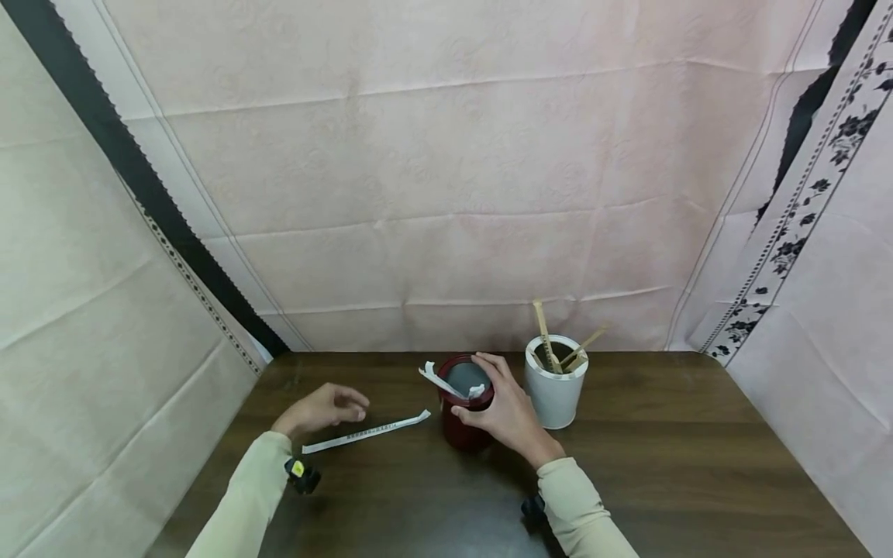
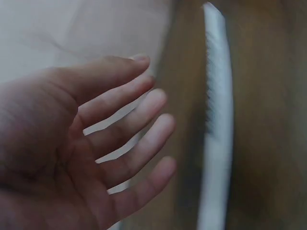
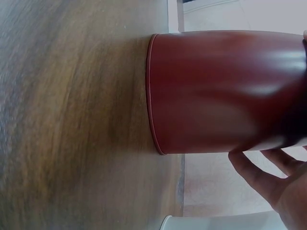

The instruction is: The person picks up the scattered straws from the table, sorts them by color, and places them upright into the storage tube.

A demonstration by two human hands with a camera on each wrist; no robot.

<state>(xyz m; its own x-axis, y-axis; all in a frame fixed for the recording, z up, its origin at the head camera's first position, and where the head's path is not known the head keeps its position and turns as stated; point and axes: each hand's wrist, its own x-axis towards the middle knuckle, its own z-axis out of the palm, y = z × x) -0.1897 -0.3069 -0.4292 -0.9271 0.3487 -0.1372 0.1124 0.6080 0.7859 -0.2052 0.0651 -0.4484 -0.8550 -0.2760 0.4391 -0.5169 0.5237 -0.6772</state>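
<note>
My right hand grips the dark red canister, thumb on the near side and fingers at the rim. It stands upright on the table, as the right wrist view shows from the side. Crumpled white paper wrappers stick out of its open top. Left of it lies a long, narrow white wrapper with dark printing. Just behind that wrapper hovers my left hand, holding nothing; its fingers are spread and slightly bent in the left wrist view.
To the right of the canister stands a white canister with several thin wooden sticks leaning in it. The brown wooden table ends at a pale cloth backdrop, with cloth on both sides too.
</note>
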